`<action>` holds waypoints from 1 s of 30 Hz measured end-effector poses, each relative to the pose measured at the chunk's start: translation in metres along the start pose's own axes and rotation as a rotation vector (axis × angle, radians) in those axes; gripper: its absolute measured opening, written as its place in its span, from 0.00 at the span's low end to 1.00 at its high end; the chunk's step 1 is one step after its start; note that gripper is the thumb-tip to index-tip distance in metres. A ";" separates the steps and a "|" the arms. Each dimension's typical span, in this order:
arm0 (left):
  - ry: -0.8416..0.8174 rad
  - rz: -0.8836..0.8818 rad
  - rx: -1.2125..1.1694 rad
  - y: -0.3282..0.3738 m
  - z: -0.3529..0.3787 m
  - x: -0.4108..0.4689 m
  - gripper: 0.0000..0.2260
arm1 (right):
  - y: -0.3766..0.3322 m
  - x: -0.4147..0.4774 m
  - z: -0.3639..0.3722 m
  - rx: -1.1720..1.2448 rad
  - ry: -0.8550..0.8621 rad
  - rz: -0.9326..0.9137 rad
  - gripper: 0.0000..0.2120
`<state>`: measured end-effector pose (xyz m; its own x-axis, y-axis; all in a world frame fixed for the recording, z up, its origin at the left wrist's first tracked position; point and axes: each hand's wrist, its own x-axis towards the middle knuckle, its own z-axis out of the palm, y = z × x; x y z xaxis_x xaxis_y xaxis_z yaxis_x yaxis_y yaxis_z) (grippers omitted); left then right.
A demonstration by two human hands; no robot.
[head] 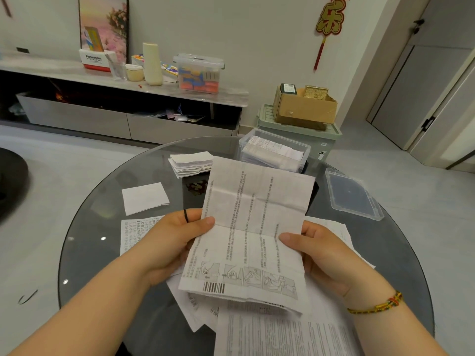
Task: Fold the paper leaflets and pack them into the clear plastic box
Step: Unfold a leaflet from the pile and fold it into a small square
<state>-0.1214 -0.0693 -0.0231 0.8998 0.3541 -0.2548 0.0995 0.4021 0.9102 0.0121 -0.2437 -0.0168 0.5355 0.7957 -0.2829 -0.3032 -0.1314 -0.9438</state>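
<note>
Head view: the left hand (pixel 177 242) and right hand (pixel 316 249) pinch an unfolded leaflet (pixel 253 232) by its side edges above the desk (pixel 84 253). Beyond the leaflet stands the clear plastic box (pixel 275 150), holding folded sheets.

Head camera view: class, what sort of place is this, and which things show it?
Probably a home living room: a long grey low cabinet with clutter on top runs along the wall, a red-and-gold knotted ornament hangs on that wall, and a round dark glass table stands in front.

Soft even indoor light, glare spots on glass table (pixel 84 242), wide-angle edge bending.
</note>
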 end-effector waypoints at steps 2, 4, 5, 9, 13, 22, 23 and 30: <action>-0.036 -0.022 -0.044 0.001 -0.003 0.000 0.08 | 0.000 0.001 0.000 0.037 0.001 -0.003 0.11; -0.066 -0.020 -0.056 0.001 -0.004 0.000 0.06 | -0.002 0.000 0.001 0.080 0.013 -0.010 0.11; -0.066 -0.015 -0.063 0.002 -0.004 0.000 0.06 | -0.003 0.001 0.001 0.092 0.023 -0.019 0.11; -0.015 0.022 -0.069 0.004 0.002 -0.001 0.15 | -0.006 0.000 0.002 0.051 0.112 -0.053 0.20; -0.041 0.002 -0.029 0.006 0.001 -0.002 0.21 | -0.011 -0.003 0.002 0.043 0.156 -0.041 0.24; -0.005 0.070 0.224 0.004 0.003 -0.003 0.08 | -0.008 -0.003 -0.001 0.107 0.189 -0.052 0.06; 0.060 0.089 0.258 0.003 0.004 -0.001 0.11 | -0.007 -0.001 -0.002 0.144 0.185 -0.053 0.07; 0.279 0.244 0.202 -0.001 0.007 0.004 0.09 | 0.000 0.001 -0.001 0.247 -0.055 -0.045 0.32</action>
<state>-0.1151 -0.0745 -0.0225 0.7604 0.6447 -0.0777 0.0045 0.1145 0.9934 0.0140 -0.2436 -0.0171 0.5110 0.8294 -0.2257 -0.4672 0.0476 -0.8829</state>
